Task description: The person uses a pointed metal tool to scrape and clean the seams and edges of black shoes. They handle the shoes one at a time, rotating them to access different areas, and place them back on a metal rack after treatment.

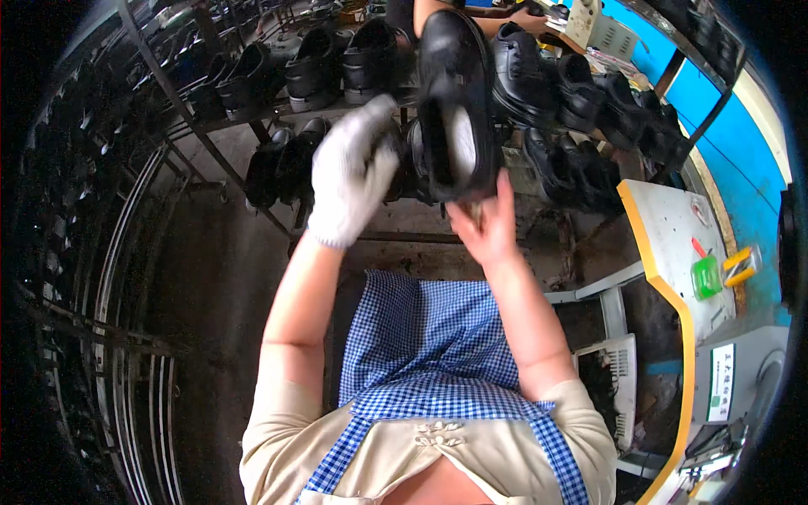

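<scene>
A black leather shoe (459,67) is held up in front of me, its toe pointing away and its pale insole showing through the opening. My right hand (486,225), bare, grips it at the heel. To its left is my left hand (349,168) in a white knitted glove, raised and smeared by motion. The gloved thumb and fingers curve around a dark area beside the shoe. Whether they hold anything there I cannot make out.
Black shoes stand along an upper rack shelf (370,63), with more shoes (560,164) on the shelf below. At right is a yellow-edged white table (665,219) with a green container (705,278). Metal racks (105,278) line the left. Another person's arm (505,23) reaches in beyond the shelf.
</scene>
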A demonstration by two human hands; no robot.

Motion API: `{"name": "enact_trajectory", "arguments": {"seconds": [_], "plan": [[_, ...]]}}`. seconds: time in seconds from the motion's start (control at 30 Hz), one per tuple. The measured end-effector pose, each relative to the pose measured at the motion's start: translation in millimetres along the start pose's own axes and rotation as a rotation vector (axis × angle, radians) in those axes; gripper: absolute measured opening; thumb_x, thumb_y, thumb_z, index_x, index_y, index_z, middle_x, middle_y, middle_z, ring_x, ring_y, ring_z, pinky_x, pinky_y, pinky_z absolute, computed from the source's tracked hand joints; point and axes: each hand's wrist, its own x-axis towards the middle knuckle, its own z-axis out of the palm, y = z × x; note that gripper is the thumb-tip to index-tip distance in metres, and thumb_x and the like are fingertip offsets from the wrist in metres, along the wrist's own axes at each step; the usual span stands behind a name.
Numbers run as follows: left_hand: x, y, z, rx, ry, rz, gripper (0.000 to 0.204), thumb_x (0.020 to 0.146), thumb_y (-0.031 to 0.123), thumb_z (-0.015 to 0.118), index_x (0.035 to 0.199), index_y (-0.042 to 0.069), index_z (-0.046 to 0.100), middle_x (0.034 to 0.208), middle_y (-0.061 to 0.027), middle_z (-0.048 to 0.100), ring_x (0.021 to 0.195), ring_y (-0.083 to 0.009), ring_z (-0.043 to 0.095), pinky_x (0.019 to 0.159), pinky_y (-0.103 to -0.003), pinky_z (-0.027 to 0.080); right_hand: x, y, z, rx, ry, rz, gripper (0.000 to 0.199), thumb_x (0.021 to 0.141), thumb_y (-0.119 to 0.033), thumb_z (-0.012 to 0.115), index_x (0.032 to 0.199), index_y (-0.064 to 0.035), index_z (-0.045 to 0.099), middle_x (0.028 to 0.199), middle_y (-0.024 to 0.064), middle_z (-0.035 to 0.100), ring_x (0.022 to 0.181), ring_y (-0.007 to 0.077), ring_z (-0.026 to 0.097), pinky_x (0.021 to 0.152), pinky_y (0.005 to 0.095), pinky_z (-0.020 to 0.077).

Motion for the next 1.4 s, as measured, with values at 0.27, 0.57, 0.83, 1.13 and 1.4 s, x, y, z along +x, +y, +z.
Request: {"name": "enact_trajectory", "arguments": {"seconds": [0.27,0.57,0.83,1.13,1.4], "plan": [[88.5,-62.1,20.9,0.637,-0.098,0.005,0.068,0.075,0.020,0.071,0.139,0.018,0.046,0.122,-0.0140,0.058,0.114,-0.0342,0.055,0.097,-0.044,0.047,102.2,-43.0,29.0,0.267,0.088,-0.109,0.085,0.087,-0.075,0.045,0.105,0.0080,0.055,0.095,0.0089,0.065,0.046,0.0030,0.039,0.035,0.0165,0.0297],[28.5,16.1,-6.5,-0.066,-0.077,-0.044,0.056,0.072,-0.004,0.066,0.127,0.004,0.059,0.118,-0.0146,0.065,0.105,-0.0270,0.065,0.094,-0.035,0.050,7.6,30.1,9.8,-0.342,0.222,-0.198,0.055,0.090,-0.025,0.069,0.136,-0.0054,0.047,0.090,0.0035,0.061,0.048,0.0024,0.041,0.040,0.0182,0.0286],[-102.3,80.2,-20.4,-1.115,0.193,-0.687,0.047,0.094,0.024,0.057,0.133,0.000,0.046,0.131,-0.0154,0.055,0.116,-0.0253,0.056,0.099,-0.040,0.046,-56.5,41.0,49.4,-0.928,0.081,-0.856,0.086,0.068,-0.021,0.088,0.139,0.0006,0.045,0.090,0.0019,0.055,0.067,0.0093,0.047,0.057,0.0219,0.0401],[-145.8,88.6,4.4,-1.622,0.121,-1.410,0.044,0.094,0.032,0.059,0.126,0.003,0.053,0.117,-0.0118,0.063,0.107,-0.0256,0.061,0.089,-0.038,0.052,-65.6,30.8,20.3,-0.996,0.148,-0.347,0.039,0.084,-0.025,0.077,0.106,0.0041,0.063,0.084,0.0009,0.045,0.079,0.0087,0.045,0.068,0.0227,0.0388],[-167.0,82.1,-2.4,-0.540,-0.038,-0.989,0.037,0.078,-0.002,0.066,0.114,0.003,0.064,0.116,-0.0166,0.064,0.105,-0.0310,0.064,0.089,-0.038,0.052,-103.4,19.4,60.7,-1.459,0.126,-0.497,0.038,0.090,-0.004,0.064,0.128,-0.0119,0.063,0.083,0.0083,0.056,0.067,0.0179,0.056,0.060,0.0288,0.0469]]}}
